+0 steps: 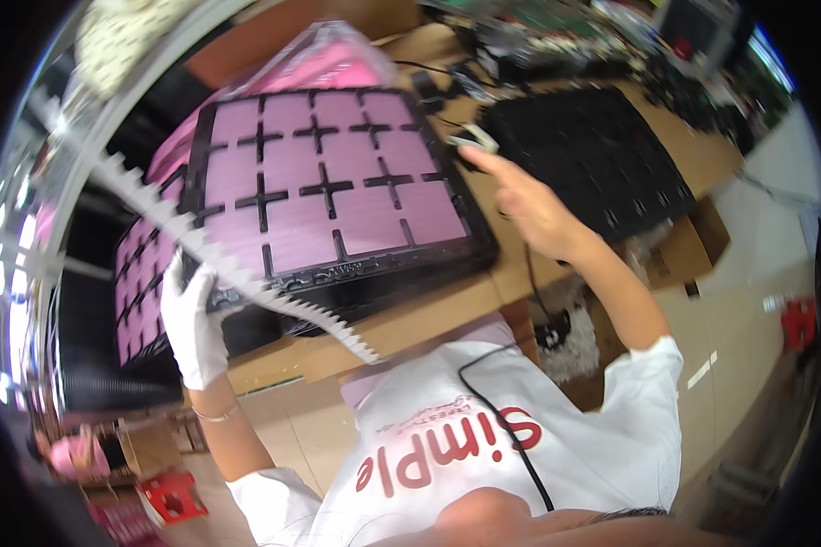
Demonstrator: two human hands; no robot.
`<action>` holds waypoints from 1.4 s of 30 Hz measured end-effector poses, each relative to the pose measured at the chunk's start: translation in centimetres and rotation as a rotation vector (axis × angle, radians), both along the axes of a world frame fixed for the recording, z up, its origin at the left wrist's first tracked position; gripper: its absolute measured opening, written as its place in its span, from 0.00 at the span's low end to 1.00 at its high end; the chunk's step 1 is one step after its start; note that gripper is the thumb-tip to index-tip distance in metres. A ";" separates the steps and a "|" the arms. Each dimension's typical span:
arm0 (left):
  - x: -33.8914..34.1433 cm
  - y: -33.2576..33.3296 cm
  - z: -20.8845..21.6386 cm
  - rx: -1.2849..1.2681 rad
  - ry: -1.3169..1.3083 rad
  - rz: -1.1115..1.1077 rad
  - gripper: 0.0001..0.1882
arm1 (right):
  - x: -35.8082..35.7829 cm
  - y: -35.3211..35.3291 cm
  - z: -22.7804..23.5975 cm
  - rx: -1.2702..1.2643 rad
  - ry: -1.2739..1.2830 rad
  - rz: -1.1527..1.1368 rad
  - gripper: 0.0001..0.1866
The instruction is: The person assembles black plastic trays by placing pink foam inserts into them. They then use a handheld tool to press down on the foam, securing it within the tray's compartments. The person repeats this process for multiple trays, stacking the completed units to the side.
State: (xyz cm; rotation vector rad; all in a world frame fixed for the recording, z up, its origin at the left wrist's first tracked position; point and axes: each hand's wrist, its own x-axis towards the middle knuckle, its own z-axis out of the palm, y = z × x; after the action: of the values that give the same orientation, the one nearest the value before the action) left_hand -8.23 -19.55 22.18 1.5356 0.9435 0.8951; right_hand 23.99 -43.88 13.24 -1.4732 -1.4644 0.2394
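A black tray (365,271) with pink-purple sheets (306,214) under its cross-shaped dividers lies tilted on the bench before me. My left hand (192,319), in a white glove, is closed round the tray's near left corner. A pale saw-toothed strip (214,260) slants over that corner, past the gloved fingers; whether the hand touches it I cannot tell. Bare, my right hand (534,210) reaches beyond the tray's right side with its index finger stretched out. At that fingertip is a small whitish bent piece (476,139), whose kind is unclear.
Right of my right hand lies a flat black tray (602,164) on the brown bench top (483,296). Pink sheets in clear plastic (324,64) are behind the front tray. Another pink-filled tray (141,296) leans at left. A cardboard box (689,251) stands below, right.
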 end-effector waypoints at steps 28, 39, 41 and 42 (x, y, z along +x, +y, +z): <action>-8.6 6.4 2.6 0.808 0.836 -0.219 0.26 | -4.4 1.7 0.7 -0.097 0.149 0.015 0.30; -7.8 6.9 -0.4 1.100 0.828 -0.071 0.13 | -4.9 0.8 -0.8 -0.148 0.146 0.046 0.24; -8.0 7.2 -0.5 1.106 0.828 -0.074 0.14 | -4.9 1.6 -0.3 -0.130 0.133 0.063 0.21; -7.5 6.9 -0.5 1.217 0.827 -0.047 0.15 | -5.1 1.9 -0.2 -0.127 0.141 0.071 0.20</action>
State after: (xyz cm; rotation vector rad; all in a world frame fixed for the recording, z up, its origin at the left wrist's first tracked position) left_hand -15.77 -12.66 21.67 3.1116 0.9189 0.8207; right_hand 18.92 -42.02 13.06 -1.4747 -1.4096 0.4782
